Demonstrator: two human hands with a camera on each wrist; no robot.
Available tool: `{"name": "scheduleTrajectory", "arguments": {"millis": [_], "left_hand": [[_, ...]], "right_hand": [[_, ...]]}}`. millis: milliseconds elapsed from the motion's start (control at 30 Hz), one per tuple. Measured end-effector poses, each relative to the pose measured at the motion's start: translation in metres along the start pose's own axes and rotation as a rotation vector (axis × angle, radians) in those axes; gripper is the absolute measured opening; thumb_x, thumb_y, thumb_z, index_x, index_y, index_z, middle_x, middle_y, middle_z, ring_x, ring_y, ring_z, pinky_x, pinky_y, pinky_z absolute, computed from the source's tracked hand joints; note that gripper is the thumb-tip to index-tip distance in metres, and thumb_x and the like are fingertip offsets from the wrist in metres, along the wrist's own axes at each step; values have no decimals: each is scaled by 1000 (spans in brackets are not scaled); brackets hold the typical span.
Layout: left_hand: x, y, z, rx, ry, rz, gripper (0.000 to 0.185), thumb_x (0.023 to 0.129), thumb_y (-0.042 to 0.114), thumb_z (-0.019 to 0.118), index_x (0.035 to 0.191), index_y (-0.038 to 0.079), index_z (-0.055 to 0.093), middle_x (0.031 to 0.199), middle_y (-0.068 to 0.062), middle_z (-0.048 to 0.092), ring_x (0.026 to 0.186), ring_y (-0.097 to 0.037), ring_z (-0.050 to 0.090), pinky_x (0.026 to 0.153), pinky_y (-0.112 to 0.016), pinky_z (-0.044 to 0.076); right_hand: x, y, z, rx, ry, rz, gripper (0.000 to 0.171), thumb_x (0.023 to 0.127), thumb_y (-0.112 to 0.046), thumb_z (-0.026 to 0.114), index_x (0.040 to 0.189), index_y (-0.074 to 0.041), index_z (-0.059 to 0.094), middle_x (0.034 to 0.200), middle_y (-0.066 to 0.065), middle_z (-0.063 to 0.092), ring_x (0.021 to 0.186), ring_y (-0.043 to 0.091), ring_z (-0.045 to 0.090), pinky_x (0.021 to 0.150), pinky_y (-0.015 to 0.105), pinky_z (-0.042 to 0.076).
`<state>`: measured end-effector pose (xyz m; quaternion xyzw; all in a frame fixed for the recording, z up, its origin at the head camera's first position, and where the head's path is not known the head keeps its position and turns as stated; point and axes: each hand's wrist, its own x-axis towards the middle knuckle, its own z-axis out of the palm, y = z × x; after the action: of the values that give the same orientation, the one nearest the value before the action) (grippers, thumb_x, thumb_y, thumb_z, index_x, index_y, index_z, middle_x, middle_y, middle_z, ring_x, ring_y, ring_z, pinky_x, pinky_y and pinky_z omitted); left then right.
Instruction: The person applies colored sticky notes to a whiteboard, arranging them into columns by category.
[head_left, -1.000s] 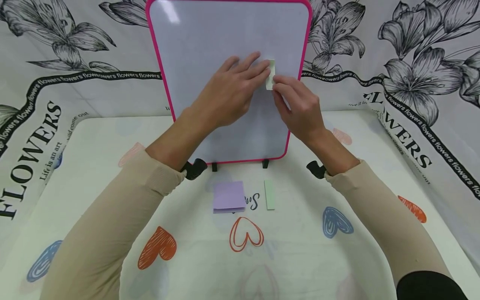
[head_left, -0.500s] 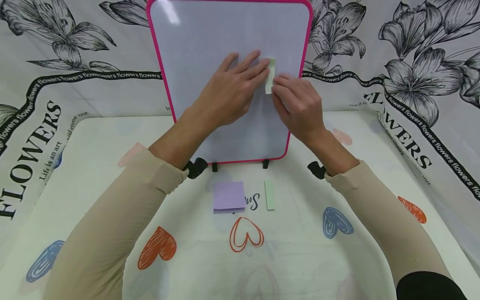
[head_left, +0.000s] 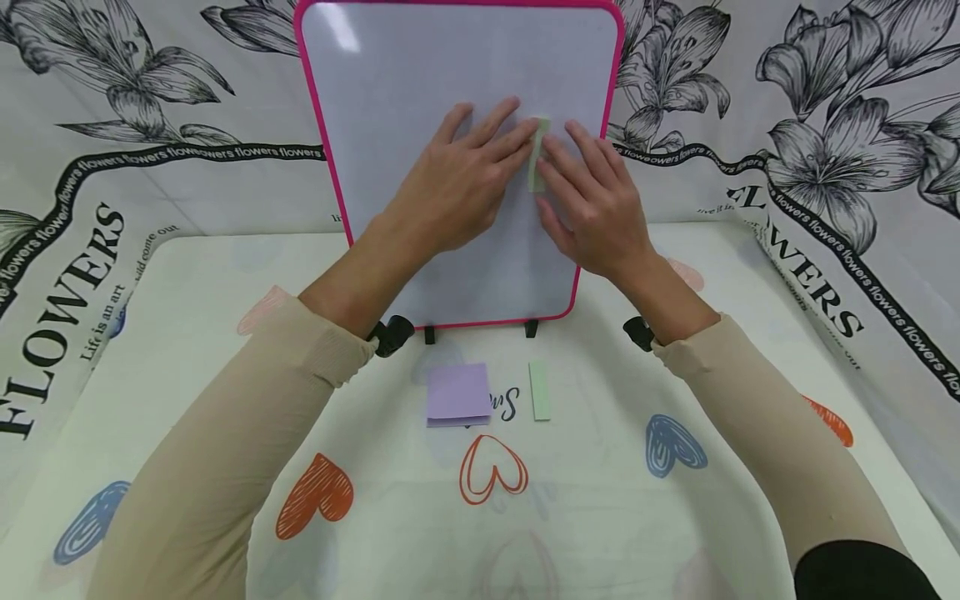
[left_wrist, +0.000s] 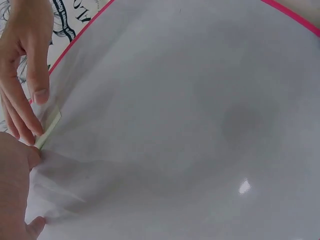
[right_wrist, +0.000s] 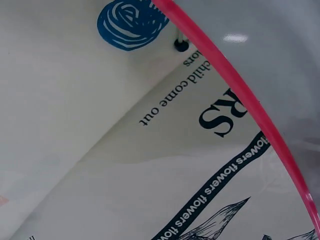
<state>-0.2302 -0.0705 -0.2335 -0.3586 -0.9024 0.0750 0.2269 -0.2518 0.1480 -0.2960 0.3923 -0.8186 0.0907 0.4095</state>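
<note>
A narrow pale green sticky strip [head_left: 536, 180] lies upright on the whiteboard [head_left: 420, 67], right of its middle. My left hand [head_left: 465, 187] rests on the board with fingers spread, its fingertips at the strip's upper left edge. From the other side, my right hand [head_left: 600, 204] reaches over the strip's right edge with fairly straight fingers. Seen from the left wrist, the strip [left_wrist: 51, 124] shows between the right fingers [left_wrist: 22, 107] and the left hand [left_wrist: 15, 185]. No hand shows in the right wrist view, only the board's pink rim [right_wrist: 235, 80].
The pink-framed board leans upright on small black feet [head_left: 531, 327]. In front of it, a purple sticky note pad [head_left: 457, 393] and a second green strip [head_left: 539, 390] lie on the heart-patterned tablecloth [head_left: 585, 500]. Flower-printed cloth [head_left: 825, 275] hangs behind.
My right hand has gone from pinching at the strip's right edge to straighter fingers laid over it. More of the strip's lower end shows against the board. The left hand has barely moved.
</note>
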Motion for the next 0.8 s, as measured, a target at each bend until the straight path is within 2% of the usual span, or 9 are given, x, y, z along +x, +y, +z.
{"name": "scheduleTrajectory", "arguments": {"millis": [467, 800], "left_hand": [[1, -1, 2, 24, -9, -5, 50, 104, 20, 44, 151, 7, 41, 159, -6, 34, 151, -24, 20, 119, -50, 18], [1, 0, 3, 27, 2, -1, 50, 104, 21, 44, 152, 8, 39, 159, -6, 34, 151, -24, 21, 119, -50, 19]], "right_hand": [[7, 7, -1, -43, -1, -24, 43, 95, -14, 54, 135, -1, 60, 146, 11, 52, 143, 30, 37, 117, 46, 26], [17, 9, -6, -83, -53, -13, 48, 96, -16, 52, 141, -2, 55, 150, 11, 48, 146, 29, 33, 119, 45, 22]]}}
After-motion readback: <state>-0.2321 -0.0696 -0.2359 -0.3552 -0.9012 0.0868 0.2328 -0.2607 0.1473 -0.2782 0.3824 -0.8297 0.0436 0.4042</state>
